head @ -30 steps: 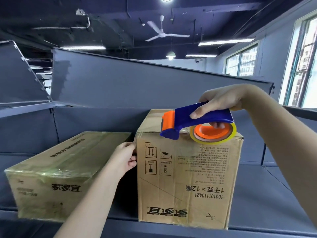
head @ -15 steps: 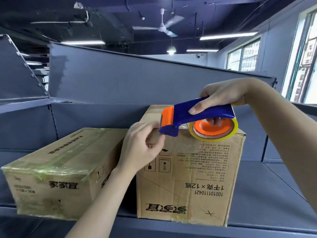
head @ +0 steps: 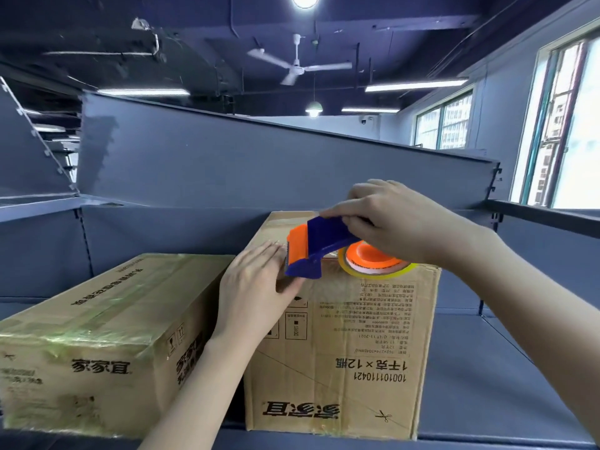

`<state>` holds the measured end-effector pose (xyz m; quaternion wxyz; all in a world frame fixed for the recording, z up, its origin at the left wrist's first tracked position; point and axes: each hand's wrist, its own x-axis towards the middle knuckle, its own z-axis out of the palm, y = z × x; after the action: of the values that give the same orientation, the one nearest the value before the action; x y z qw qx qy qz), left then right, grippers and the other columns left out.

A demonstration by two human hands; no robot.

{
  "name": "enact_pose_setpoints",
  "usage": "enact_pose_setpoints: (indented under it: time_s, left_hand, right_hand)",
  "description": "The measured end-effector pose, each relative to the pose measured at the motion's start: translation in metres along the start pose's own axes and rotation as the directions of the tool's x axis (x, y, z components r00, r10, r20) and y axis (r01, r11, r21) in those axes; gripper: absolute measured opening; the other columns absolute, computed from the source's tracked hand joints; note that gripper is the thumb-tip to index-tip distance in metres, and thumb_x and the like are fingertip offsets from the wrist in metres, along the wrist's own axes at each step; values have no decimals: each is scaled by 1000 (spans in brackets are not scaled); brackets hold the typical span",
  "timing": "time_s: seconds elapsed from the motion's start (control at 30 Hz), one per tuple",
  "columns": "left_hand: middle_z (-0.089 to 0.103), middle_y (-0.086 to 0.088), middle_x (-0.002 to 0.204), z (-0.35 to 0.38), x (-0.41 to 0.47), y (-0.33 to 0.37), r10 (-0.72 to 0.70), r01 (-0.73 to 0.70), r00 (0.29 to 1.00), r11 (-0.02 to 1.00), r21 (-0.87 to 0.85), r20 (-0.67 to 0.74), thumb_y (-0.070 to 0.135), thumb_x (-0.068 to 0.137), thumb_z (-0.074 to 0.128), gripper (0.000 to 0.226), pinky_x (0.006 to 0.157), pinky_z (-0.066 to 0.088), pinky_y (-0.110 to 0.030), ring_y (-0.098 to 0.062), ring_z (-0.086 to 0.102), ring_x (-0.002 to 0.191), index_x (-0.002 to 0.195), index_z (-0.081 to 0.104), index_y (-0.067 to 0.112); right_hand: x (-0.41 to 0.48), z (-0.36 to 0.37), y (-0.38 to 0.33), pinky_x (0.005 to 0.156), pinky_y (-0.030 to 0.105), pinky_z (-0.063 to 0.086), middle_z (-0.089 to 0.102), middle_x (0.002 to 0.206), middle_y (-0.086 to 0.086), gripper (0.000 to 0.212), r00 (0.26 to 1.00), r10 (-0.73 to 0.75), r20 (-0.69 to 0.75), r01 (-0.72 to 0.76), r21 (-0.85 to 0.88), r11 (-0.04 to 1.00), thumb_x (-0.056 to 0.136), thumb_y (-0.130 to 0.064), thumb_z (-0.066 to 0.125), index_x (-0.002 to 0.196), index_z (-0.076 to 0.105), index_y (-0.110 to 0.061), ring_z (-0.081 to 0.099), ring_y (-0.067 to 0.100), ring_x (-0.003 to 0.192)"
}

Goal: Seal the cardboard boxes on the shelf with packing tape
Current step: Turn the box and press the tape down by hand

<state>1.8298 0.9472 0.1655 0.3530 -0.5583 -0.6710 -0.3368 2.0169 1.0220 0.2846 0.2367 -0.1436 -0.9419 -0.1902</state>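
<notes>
- The tape dispenser (head: 319, 251) sits at the front top edge of the tall box (head: 341, 345). Its long axis runs left to right along that edge.
- Its orange toothed end points left and the roll of tape (head: 373, 263) sits at the right end, overhanging the box's front face.
- The right hand (head: 393, 222) comes in from the right and grips the dispenser from above, fingers curled round the blue body.
- The left hand (head: 256, 287) lies flat with straight fingers against the upper left of the box, holding nothing. Its fingertips are just beside the toothed end, touching it or nearly so.
- So the two hands meet at the box's front left top corner, the left one nearest the cutter.
- My guess is that the left hand pins a free end of tape there, though no strip can be made out under it.
- If so, the next pull has to carry the dispenser away from the left hand.
- The box top shows at too flat an angle to tell where its seam runs.
- The low box (head: 107, 323) lies just beside the tall one on the shelf (head: 493, 378), to the left, already glossy with tape.
</notes>
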Motion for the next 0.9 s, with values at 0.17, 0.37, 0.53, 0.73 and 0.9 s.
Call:
enact_pose_setpoints:
  time_s: [0.17,0.37,0.53,0.73,0.9]
  left_hand:
    - [68,-11,112,1,1,11,-76,72,994,996,59,72,64,67,60,73,94,46,-38,-24,63,106,107,67,3]
    - [71,0,97,4,4,6,-90,90,996,995,-35,3,65,71,49,62,89,46,-38,-21,63,98,95,72,13]
    - [70,4,96,-2,2,-10,-105,103,994,993,-65,-28,66,72,48,56,87,43,-32,-19,60,97,91,72,18]
    - [71,-2,96,2,1,-9,-64,63,998,997,-52,-22,60,69,55,59,86,46,-35,-22,63,95,96,72,11]
    - [72,-6,98,-1,0,-9,-78,75,994,996,-40,-76,51,62,67,58,87,46,-39,-26,65,94,98,73,5]
  right_hand:
    - [-1,8,3,79,23,29,51,116,-6,62,999,-30,39,37,-205,978,82,-46,59,137,33,-37,46,14,105]
    - [3,1,10,75,24,27,50,111,-1,60,1000,-18,14,20,-191,981,89,-15,49,138,26,-42,37,12,89]
    - [18,4,1,71,25,27,53,108,1,54,994,-76,-81,54,-247,967,92,-18,51,138,33,-40,45,15,91]
    - [14,4,20,56,19,28,40,89,-7,65,1000,17,-1,-17,-91,996,90,-8,49,136,32,-52,43,11,77]
    - [-32,-12,60,59,24,31,47,89,0,72,991,135,2,-135,-24,991,83,-1,52,131,38,-53,47,18,76]
